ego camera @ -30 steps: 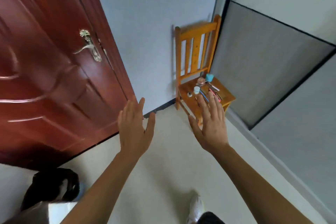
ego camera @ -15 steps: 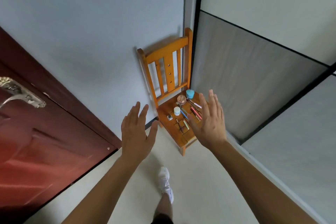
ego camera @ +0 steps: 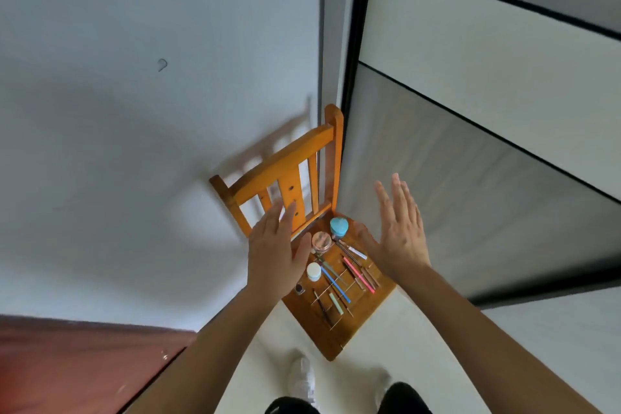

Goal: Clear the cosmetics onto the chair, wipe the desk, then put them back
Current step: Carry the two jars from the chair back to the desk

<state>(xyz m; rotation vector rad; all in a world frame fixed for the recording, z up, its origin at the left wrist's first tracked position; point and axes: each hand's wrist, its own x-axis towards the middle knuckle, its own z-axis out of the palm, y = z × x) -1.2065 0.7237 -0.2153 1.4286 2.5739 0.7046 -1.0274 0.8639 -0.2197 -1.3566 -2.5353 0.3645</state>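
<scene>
Your left hand (ego camera: 274, 257) and right hand (ego camera: 400, 232) hover flat-fingered and empty above the wooden chair (ego camera: 356, 319); jars and pencils lie on it, so returning them likely remains.

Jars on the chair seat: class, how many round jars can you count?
3: a blue jar at the back of the seat, a clear jar just in front of it, a white-lidded jar nearer still. The left hand may hide others.
</scene>
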